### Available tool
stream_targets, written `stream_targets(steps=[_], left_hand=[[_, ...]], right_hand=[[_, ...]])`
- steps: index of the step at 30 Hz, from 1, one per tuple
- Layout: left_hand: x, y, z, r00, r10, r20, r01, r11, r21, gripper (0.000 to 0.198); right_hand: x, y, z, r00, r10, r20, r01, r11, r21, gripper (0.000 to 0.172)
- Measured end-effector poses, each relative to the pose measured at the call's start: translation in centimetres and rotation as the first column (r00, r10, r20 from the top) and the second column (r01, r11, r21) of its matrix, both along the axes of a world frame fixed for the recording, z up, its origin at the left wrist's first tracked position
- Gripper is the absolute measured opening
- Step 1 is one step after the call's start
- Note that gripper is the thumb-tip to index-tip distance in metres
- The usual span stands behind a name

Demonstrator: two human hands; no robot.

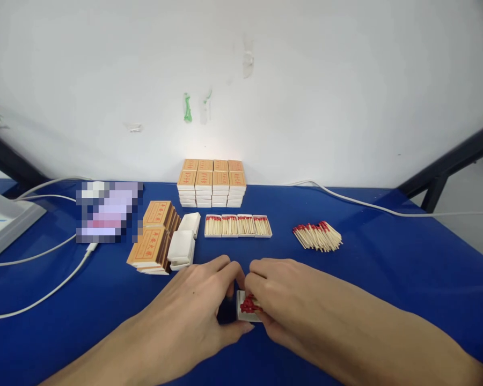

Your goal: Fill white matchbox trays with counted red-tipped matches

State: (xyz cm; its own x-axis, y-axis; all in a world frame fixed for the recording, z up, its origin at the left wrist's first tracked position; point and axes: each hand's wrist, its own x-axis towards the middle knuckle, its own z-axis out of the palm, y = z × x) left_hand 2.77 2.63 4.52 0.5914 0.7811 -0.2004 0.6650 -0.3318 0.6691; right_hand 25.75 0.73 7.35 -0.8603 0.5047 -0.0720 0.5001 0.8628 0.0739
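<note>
A small white matchbox tray (240, 314) lies on the table between my hands. My left hand (197, 308) curves about its left side, the thumb at the near edge and the fingers toward the far edge. A bunch of red-headed matches (249, 304) is pinched in my right hand (285, 297), heads to the left, over the tray. The right fingers cover most of the matchsticks and the tray's right end. Beyond my hands, several filled match trays (233, 236) stand in a row. A loose pile of matches (317, 237) lies farther right.
Left of the filled trays are white trays (181, 246), partly stacked, beside orange matchbox sleeves (148, 245). Closed matchboxes (212, 185) are piled against the wall. A pixelated object (112, 209), white cables (64, 289) and a white device (4, 225) occupy the left side.
</note>
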Motion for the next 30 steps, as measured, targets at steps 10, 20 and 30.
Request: stream_targets(steps=[10,20,30], left_hand=[[0.2,0.1,0.1,1.0,0.002,-0.029,-0.002,1.0,-0.007,0.03],[0.0,0.2,0.0,1.0,0.003,-0.01,-0.003,1.0,-0.019,0.03],[-0.2,0.1,0.1,0.999,0.024,0.038,-0.023,0.999,-0.03,0.033]], right_hand=[[-0.6,0.4,0.1,0.998,0.048,-0.037,-0.049,0.998,-0.028,0.017],[-0.6,0.8,-0.5,0.977,-0.155,-0.146,0.107,0.95,-0.293,0.019],[0.8,1.1,0.1,0.888,-0.406,-0.216,0.212,0.779,-0.59,0.011]])
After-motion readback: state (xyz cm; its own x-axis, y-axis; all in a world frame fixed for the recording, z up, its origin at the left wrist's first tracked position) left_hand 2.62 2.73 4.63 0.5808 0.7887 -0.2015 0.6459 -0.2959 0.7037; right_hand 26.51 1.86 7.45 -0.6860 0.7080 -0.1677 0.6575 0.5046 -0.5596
